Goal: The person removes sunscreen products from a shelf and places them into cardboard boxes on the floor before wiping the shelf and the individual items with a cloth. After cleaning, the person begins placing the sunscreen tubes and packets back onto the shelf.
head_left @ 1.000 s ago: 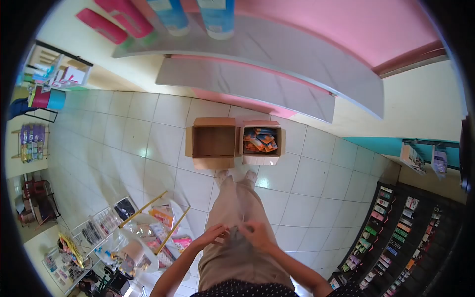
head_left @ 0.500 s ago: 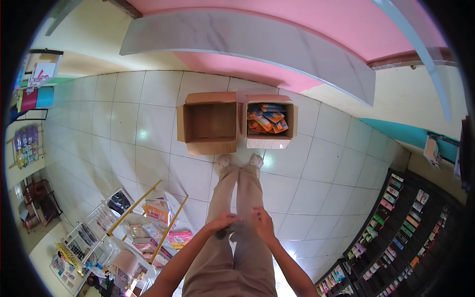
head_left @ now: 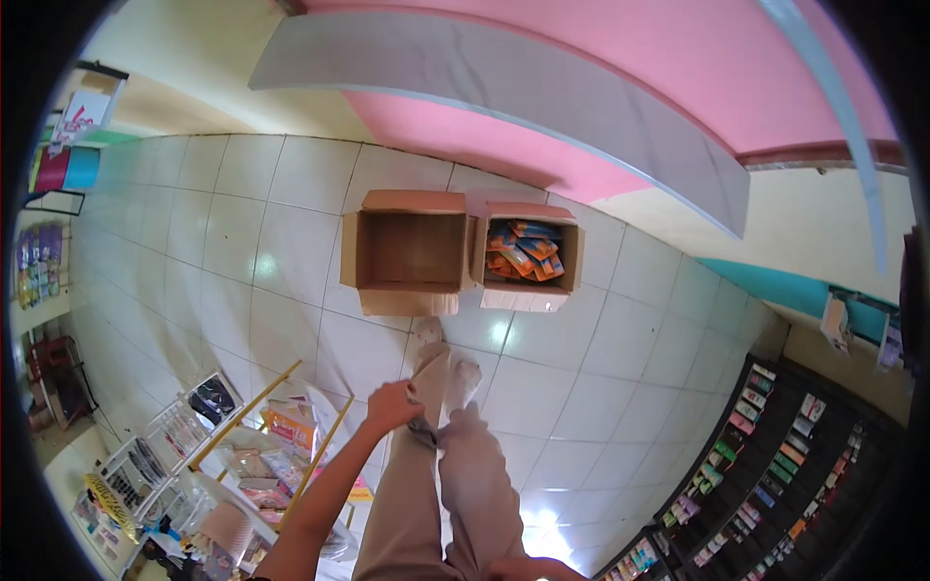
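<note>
My left hand (head_left: 392, 407) is over my left leg, its fingers curled around a small dark item that I cannot make out. At the bottom edge, my right hand (head_left: 528, 567) is mostly cut off beside my right thigh, and its fingers are hidden. Beyond my feet, an open cardboard box (head_left: 411, 304) with nothing visible inside stands on the tiled floor. Just right of it stands a smaller open cardboard box (head_left: 523, 300), holding several orange and blue packets (head_left: 528, 254).
A grey marbled shelf (head_left: 504, 73) juts from the pink wall ahead. At lower left stands a gold-framed rack (head_left: 315, 460) with packaged goods. A dark shelf unit (head_left: 765, 474) with rows of small boxes is at lower right. Blue and maroon containers (head_left: 82, 168) are at far left.
My left hand has moved left and forward. My right hand has pulled back to the bottom edge. My right foot has moved back from the boxes, and the view has shifted slightly.
</note>
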Demonstrator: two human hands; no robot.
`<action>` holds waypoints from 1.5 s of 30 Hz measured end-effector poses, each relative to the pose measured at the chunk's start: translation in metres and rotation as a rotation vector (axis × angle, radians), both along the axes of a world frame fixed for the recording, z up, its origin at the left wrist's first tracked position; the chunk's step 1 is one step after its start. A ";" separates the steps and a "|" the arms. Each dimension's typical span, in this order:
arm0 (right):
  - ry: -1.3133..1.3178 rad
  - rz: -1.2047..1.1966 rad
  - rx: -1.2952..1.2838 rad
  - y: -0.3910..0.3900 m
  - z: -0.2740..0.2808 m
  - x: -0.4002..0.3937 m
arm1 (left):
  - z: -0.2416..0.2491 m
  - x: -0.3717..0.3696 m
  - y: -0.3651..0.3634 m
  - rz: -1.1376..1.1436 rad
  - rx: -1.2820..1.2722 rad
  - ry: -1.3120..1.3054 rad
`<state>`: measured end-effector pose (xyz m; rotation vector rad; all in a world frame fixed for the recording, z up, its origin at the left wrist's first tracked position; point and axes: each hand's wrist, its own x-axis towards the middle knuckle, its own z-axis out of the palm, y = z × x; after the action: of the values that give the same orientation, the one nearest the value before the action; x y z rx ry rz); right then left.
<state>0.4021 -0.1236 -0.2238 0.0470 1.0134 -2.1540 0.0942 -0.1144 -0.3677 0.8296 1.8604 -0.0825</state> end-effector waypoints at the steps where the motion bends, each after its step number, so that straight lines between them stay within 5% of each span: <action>1: -0.001 -0.033 0.078 0.000 -0.017 0.003 | -0.017 -0.005 0.008 -0.004 0.039 0.051; 3: 0.005 -0.050 0.176 0.017 -0.065 0.005 | -0.064 -0.010 0.021 -0.030 0.136 0.127; 5: -0.306 -0.250 0.810 0.070 -0.145 -0.029 | -0.124 -0.018 0.031 -0.074 0.246 0.220; 7: -0.420 -0.809 1.238 0.124 -0.221 -0.078 | -0.187 -0.015 0.031 -0.233 0.373 0.399; 8: -0.219 -0.825 1.642 0.152 -0.272 -0.092 | -0.204 -0.018 0.040 -0.267 0.362 0.448; 10: -0.173 -0.941 1.818 0.206 -0.327 -0.136 | -0.239 -0.029 0.049 -0.325 0.397 0.554; 13: -0.282 -1.114 1.783 0.256 -0.372 -0.180 | -0.294 -0.052 0.055 -0.481 0.530 0.764; 15: -0.403 -0.858 1.825 0.280 -0.393 -0.191 | -0.298 -0.074 0.068 -0.603 0.421 0.667; 19: 0.060 -1.053 1.979 0.316 -0.448 -0.179 | -0.307 -0.122 0.097 -0.473 0.548 0.893; 25: -0.081 -1.374 1.709 0.315 -0.418 -0.152 | -0.277 -0.163 0.126 -0.292 0.656 0.897; 27: 0.057 -1.408 1.822 0.306 -0.398 -0.136 | -0.249 -0.159 0.126 0.012 0.899 0.850; 28: 0.019 -1.511 1.683 0.293 -0.376 -0.130 | -0.232 -0.154 0.127 0.017 0.919 0.857; 32: 0.396 -1.868 1.222 0.242 -0.294 -0.135 | -0.184 -0.113 0.131 0.682 1.133 0.311; 35: 0.423 -1.872 1.022 0.195 -0.254 -0.149 | -0.201 -0.057 0.134 0.797 1.374 -0.277; 36: 0.463 -1.792 1.216 0.183 -0.246 -0.154 | -0.150 -0.028 0.123 1.012 1.038 -0.533; 38: 0.673 -1.630 1.474 0.178 -0.231 -0.169 | -0.107 0.000 0.118 1.131 0.956 -1.158; 40: 0.882 -1.540 1.518 0.182 -0.225 -0.191 | -0.081 -0.007 0.111 1.069 1.016 -1.482; 42: 0.883 -1.458 1.660 0.189 -0.227 -0.212 | -0.085 -0.019 0.112 1.085 1.128 -1.538; 45: 0.858 -1.408 1.542 0.204 -0.212 -0.244 | -0.074 -0.043 0.125 1.119 1.238 -1.578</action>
<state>0.1578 0.0807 -0.4356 0.7929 3.7219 -1.5311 0.0512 0.0102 -0.4419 0.1795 0.3827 1.9389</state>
